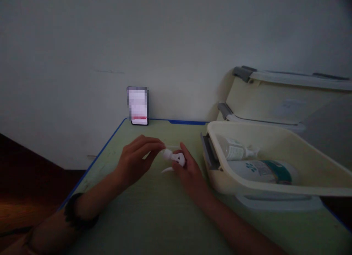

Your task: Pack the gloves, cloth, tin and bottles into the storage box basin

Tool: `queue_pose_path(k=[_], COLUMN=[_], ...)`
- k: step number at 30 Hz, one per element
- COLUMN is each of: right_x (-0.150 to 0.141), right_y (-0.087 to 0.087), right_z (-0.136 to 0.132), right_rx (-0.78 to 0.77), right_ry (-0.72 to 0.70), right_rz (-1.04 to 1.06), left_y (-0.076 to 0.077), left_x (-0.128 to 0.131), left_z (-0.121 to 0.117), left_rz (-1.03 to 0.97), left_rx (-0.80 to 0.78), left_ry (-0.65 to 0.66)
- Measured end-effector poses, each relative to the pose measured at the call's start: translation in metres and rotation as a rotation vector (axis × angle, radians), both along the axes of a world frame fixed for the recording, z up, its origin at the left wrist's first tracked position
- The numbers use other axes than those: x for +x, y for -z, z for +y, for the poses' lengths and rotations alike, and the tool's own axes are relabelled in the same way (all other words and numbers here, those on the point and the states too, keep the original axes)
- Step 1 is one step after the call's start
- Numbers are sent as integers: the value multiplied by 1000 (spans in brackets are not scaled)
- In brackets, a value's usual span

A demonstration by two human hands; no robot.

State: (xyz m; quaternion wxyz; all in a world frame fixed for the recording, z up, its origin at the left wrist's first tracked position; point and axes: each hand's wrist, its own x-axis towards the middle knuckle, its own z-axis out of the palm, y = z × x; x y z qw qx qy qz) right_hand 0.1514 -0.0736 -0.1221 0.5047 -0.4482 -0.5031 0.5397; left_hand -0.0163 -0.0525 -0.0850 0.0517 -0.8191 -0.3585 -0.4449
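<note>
A white trigger spray head (pixel 178 159) lies sideways above the table, its collar to the left and its curved trigger pointing left below. My right hand (pixel 189 170) is closed around its right end. My left hand (pixel 139 156) is closed in a pinch by the collar, at the left end of a thin, pale tube (pixel 173 147). That tube runs toward my right index finger and is faint in the dim light. How the tube joins the spray head is hidden.
At right stands a cream storage bin (pixel 258 191) with its lid (pixel 264 101) raised against the wall. Inside lie a clear spray bottle (pixel 235 150) and a larger white bottle (pixel 258 170) with a green label. A phone (pixel 139 104) leans at the back of the green table (pixel 148 218).
</note>
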Motion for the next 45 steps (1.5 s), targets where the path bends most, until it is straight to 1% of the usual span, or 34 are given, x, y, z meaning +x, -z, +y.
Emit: queue_pose_path(k=[2,4,6,9,14,18,22,26,31,34,36,38,41,43,45], right_x=[-2,-3,-3,-2,1,1,1,2,3,4,4,4,4,3,3], right_y=[-2,-5,-8,-10,-6,-5,-5,-4,-7,-10,-11,-11,-10,-10,-10], right_z=[1,3,3,1,-1,-2,-3,-3,-4,-5,-6,-6,-7,-7,-7], right_rx=[-67,-118,-116,-59,42,116,147,179,302,367,403,446,512,537,550], right_ry=[48,76,85,101,124,140,140,152,216,260,269,270,252,235,226], right_rz=[74,146,193,200,75,-8,-55,-130,-275,-348,-384,-405,-423,-431,-441], left_y=[2,4,5,5,3,2,3,1,-5,-6,-6,-5,-5,-5,-6], left_x=[-4,-7,-8,-7,-3,-1,0,1,1,2,3,6,10,13,15], left_z=[3,4,5,3,0,-2,-3,-5,-10,-12,-14,-14,-16,-17,-17], left_rz=[136,228,269,271,234,236,234,283,329,315,271,207,117,91,94], left_rx=[91,132,141,122,101,120,140,146,141,143,106,31,-127,-246,-379], left_ry=[-29,-52,-57,-47,-26,-56,-83,-89,-100,-101,-102,-100,-130,-151,-131])
